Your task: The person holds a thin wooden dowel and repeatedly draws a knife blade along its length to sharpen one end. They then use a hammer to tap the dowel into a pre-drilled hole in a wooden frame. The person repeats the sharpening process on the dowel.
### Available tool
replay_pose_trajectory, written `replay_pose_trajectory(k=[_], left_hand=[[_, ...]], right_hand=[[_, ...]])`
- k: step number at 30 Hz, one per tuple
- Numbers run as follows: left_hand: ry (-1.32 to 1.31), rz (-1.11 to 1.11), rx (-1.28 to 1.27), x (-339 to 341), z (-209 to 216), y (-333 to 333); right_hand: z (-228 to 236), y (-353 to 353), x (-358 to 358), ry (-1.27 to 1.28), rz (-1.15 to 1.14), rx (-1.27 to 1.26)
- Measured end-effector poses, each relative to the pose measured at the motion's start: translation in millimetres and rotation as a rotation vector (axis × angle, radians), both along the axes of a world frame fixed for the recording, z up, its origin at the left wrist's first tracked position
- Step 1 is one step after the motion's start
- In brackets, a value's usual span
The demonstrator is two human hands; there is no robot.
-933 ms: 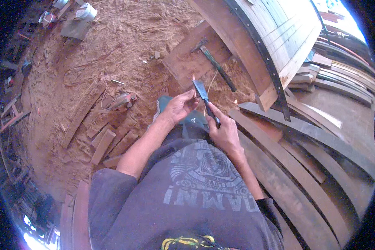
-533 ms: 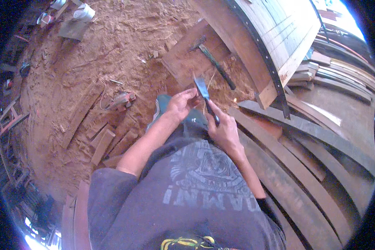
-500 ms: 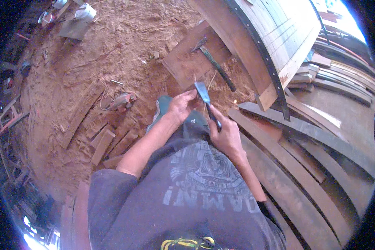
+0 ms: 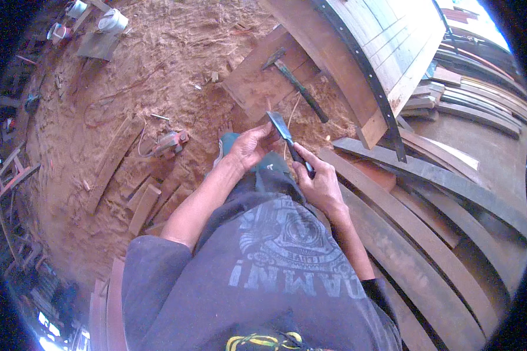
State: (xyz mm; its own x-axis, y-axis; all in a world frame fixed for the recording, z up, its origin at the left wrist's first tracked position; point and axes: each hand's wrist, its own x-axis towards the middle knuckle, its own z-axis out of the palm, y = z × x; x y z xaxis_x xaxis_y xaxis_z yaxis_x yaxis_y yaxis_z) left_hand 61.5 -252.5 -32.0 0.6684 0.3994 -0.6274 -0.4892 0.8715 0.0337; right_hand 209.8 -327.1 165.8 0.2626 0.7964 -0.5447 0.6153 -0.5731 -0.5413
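At centre, a chisel (image 4: 284, 130), wrapped round the handle by the right hand (image 4: 322, 182) and slanting up to the fingertips of the left hand (image 4: 252, 147). Pinched there, seemingly, a thin stick (image 4: 269, 104), jutting past the blade's end; exact kind too small to tell. By judgement, midway through fine blade work: already blade beside stick, with any finished cut and the amount left impossible to read. Just beyond, a board (image 4: 246, 88) flat on the sawdust-covered floor (image 4: 175, 70), with a hammer (image 4: 301, 90) on top. Leftward, a red-and-grey power tool (image 4: 171, 142) near offcuts (image 4: 144, 209); farther off, buckets (image 4: 112, 21). Rightward, long planks (image 4: 392, 234), a big dark-edged wooden structure (image 4: 392, 35) and stacked lumber (image 4: 480, 111), with daylight beyond.
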Motion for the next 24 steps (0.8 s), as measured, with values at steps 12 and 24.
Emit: replay_pose_trajectory(k=[12, 24], left_hand=[[0.109, 0.051, 0.004, 11, -1, -2], [0.246, -0.042, 0.16, 7, 6, 4]], right_hand=[[9, -2, -11, -0.095, 0.11, 0.135], [-17, 19, -16, -0.239, 0.159, 0.045]])
